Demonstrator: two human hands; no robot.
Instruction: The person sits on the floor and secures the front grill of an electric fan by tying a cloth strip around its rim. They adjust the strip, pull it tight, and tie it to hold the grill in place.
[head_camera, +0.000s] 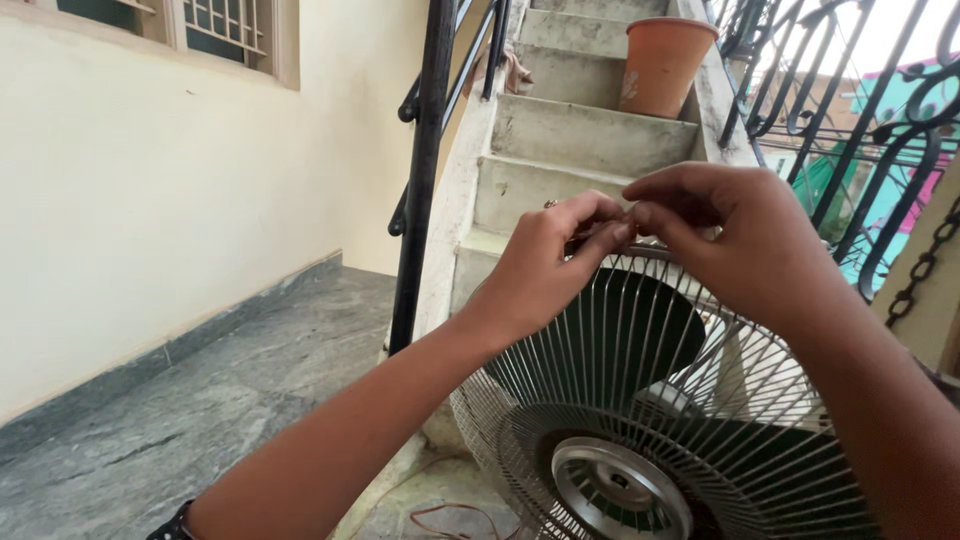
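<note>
A fan with a round wire guard (640, 400) and dark blades stands in front of me, its metal hub cap (620, 490) low in the view. Both hands meet at the top rim of the guard. My left hand (550, 265) pinches the rim with thumb and fingers closed on the wire. My right hand (735, 235) curls over the same spot from the right, fingertips pressed against those of the left. What lies between the fingertips is hidden.
Concrete stairs (580, 135) rise behind the fan, with a terracotta pot (662, 62) on an upper step. A black metal railing post (425, 170) stands left, ornate black grille (850, 130) right. A cream wall (150, 200) and grey stone floor (200, 420) lie left.
</note>
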